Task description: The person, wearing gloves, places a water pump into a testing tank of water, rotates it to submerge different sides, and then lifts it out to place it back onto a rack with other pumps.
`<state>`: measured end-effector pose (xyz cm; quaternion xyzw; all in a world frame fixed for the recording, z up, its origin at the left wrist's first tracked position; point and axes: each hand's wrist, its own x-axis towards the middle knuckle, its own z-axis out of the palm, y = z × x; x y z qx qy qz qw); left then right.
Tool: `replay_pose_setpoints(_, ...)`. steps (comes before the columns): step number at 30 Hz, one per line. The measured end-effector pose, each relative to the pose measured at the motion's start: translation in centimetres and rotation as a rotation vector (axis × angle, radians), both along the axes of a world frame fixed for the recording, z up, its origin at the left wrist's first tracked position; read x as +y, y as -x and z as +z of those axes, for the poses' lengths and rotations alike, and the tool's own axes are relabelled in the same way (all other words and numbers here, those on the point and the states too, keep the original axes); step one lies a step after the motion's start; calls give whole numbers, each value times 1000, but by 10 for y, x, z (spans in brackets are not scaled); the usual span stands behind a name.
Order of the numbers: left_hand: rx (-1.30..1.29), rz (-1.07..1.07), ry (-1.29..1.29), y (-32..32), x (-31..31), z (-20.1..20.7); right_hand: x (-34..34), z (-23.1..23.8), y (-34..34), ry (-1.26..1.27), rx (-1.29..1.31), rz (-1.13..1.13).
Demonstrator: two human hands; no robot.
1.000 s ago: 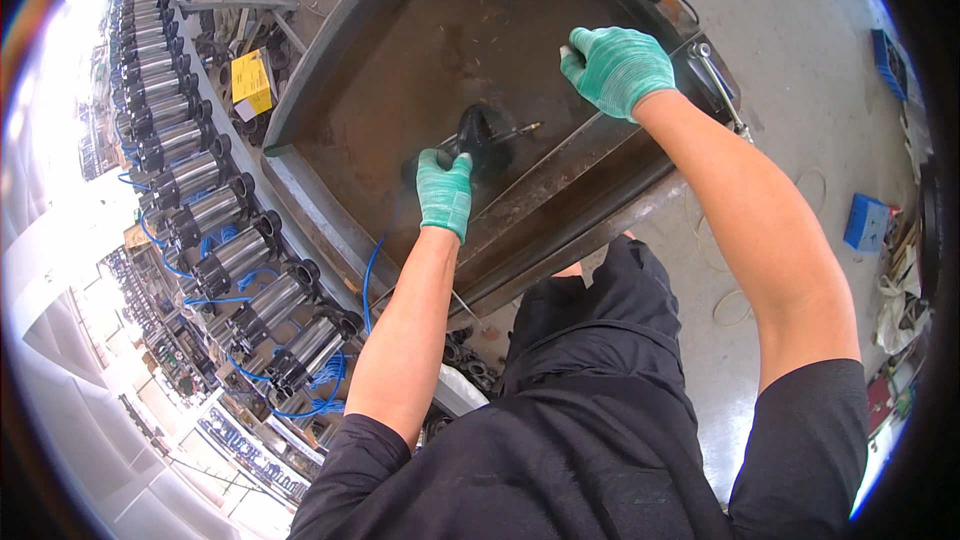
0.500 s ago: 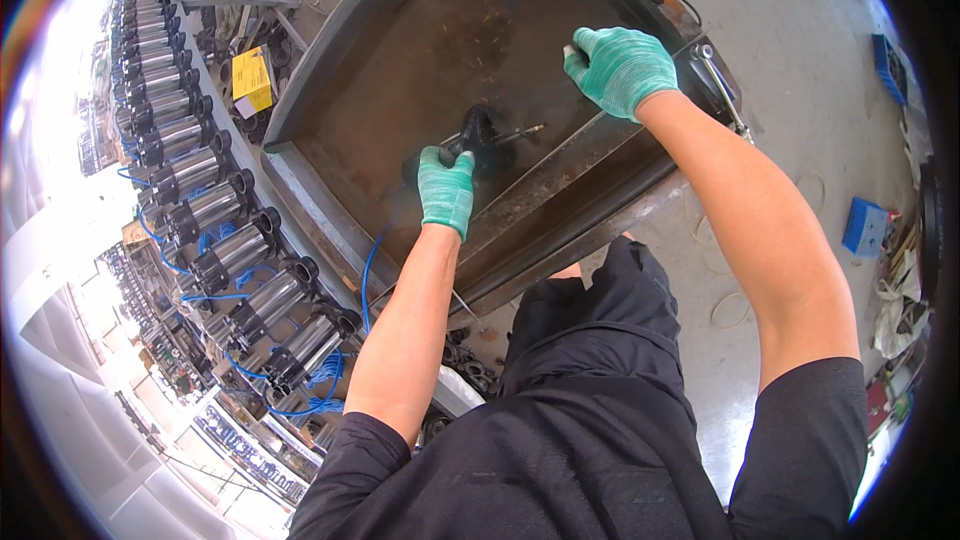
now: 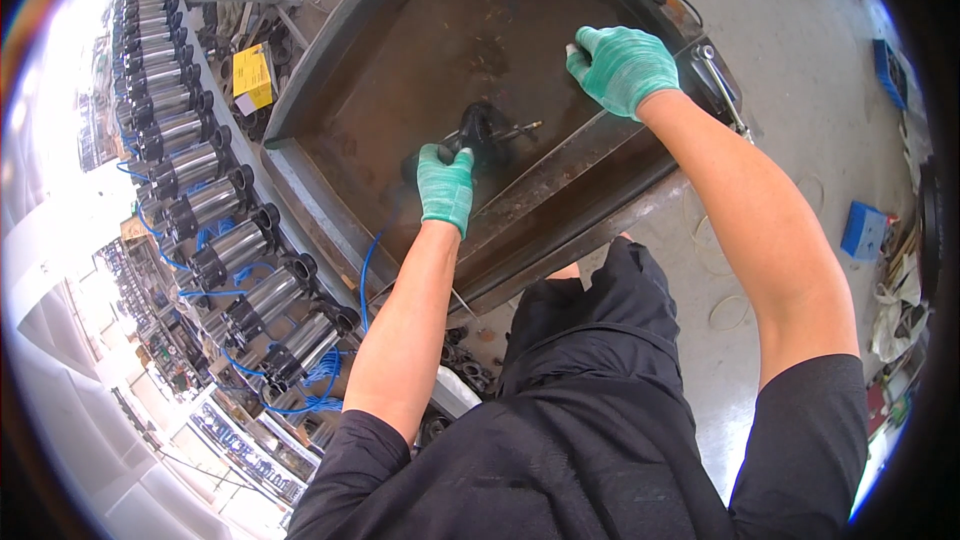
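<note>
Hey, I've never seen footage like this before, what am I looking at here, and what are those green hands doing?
This is filmed by a wide fisheye camera on a person's head, looking down, so straight edges bend. The two arms rising from the bottom are the wearer's own, in green work gloves. The left hand grips a small black part with a thin metal rod, resting on a big dark metal tray. The right hand rests on the tray's right side. To the left runs a row of shiny metal cylinders with blue hoses and a yellow box.
</note>
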<state>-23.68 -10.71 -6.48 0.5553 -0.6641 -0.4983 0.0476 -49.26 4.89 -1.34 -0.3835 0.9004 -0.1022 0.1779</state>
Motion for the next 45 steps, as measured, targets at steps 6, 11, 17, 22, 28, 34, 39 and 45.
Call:
replay_pose_setpoints(6,21,-17,123,-18,-9,-11,-7,8,-2,-28,-9,15)
replay_pose_setpoints(11,108,13,98,-28,-3,52,-3,7,-3,-44,-20,21)
replay_pose_setpoints(17,284,12,237,-58,7,130,11,7,-17,300,-219,23)
replay_pose_setpoints(22,256,9,472,-80,34,189,-4,103,-109,677,-309,467)
replay_pose_setpoints(28,162,-24,554,-78,79,228,13,101,-136,694,-324,475)
replay_pose_setpoints(34,136,16,553,-71,126,222,48,87,-135,627,-535,463)
replay_pose_setpoints(39,84,-14,551,-66,162,190,91,49,-131,458,-727,365)
replay_pose_setpoints(45,40,-2,485,-54,182,159,110,11,-124,367,-911,249)
